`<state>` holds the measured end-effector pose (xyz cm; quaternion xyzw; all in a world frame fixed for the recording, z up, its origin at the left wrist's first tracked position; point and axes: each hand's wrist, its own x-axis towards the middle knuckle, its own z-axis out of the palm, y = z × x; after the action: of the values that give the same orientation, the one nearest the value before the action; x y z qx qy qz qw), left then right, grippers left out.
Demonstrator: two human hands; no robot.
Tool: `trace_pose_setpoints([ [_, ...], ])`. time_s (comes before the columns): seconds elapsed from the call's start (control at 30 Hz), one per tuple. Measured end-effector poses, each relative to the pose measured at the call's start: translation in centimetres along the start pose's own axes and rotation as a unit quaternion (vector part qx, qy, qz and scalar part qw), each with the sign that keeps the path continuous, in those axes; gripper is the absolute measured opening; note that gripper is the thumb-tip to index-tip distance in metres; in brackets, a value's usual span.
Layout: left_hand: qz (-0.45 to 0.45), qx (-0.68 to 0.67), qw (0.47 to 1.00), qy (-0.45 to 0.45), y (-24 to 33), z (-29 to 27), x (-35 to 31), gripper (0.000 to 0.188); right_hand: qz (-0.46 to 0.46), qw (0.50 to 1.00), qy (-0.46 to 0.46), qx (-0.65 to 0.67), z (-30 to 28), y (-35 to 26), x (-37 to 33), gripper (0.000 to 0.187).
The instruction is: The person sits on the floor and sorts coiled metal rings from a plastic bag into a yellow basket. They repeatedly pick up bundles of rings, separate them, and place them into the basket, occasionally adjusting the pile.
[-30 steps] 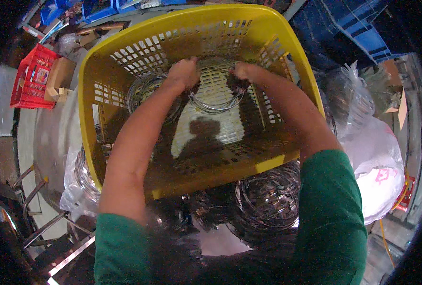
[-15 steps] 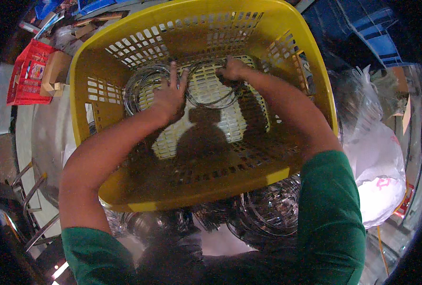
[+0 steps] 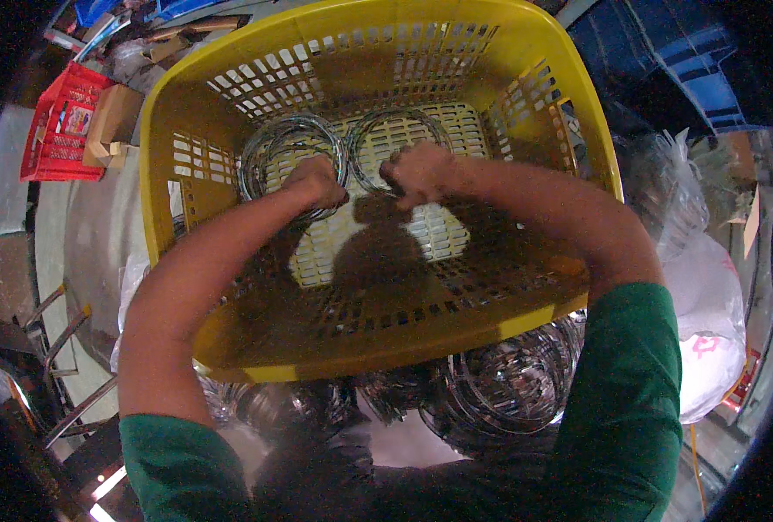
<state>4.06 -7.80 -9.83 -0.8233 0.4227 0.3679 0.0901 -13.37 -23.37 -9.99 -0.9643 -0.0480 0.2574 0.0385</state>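
Head | hands partly hide wire coils in basket | grip unclear

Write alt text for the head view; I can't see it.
A person's left hand and right hand reach into a yellow basket, at the left wire coil and right wire coil respectively, grip unclear. More coils show below its near rim; a red crate is at far left.

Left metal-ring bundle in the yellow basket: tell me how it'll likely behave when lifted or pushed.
The left metal-ring bundle would probably flex slightly yet stay round, looking thin-stranded but evenly curved. Gaps between strands suggest it may splay. Lying flat in the yellow basket, it seems unlikely to roll.
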Motion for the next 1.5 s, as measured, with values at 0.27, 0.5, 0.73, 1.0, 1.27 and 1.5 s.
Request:
trace_pose_setpoints([
  [0.27, 0.053, -0.094, 0.992, 0.060, 0.8, 4.9, 5.1, 0.033, 0.055, 0.996, 0.007, 0.072, 4.3, -1.6, 0.2, 0.037],
  [0.5, 0.205, 0.071, 0.975, 0.043, 1.0, 4.8, 5.7, 0.024, 0.120, 0.988, -0.064, 0.073, 2.5, -0.2, -2.1, 0.024],
  [0.73, 0.195, 0.090, 0.976, -0.029, 0.6, 4.3, 6.5, 0.022, 0.116, 0.980, -0.113, 0.113, 2.7, 1.3, -2.0, 0.039],
  [1.0, 0.188, 0.151, 0.968, -0.076, 0.5, 5.0, 8.5, 0.037, 0.056, 0.986, -0.085, 0.129, 2.4, 1.2, -0.9, 0.038],
  [1.27, 0.158, 0.127, 0.964, -0.170, -6.6, 4.4, 7.5, 0.040, -0.011, 0.993, -0.058, 0.100, 4.8, -1.1, 3.5, 0.033],
  [1.5, 0.101, 0.161, 0.964, -0.187, -5.4, -1.2, 0.4, 0.055, 0.060, 0.953, -0.064, 0.291, 4.4, -1.3, 5.7, 0.030],
])
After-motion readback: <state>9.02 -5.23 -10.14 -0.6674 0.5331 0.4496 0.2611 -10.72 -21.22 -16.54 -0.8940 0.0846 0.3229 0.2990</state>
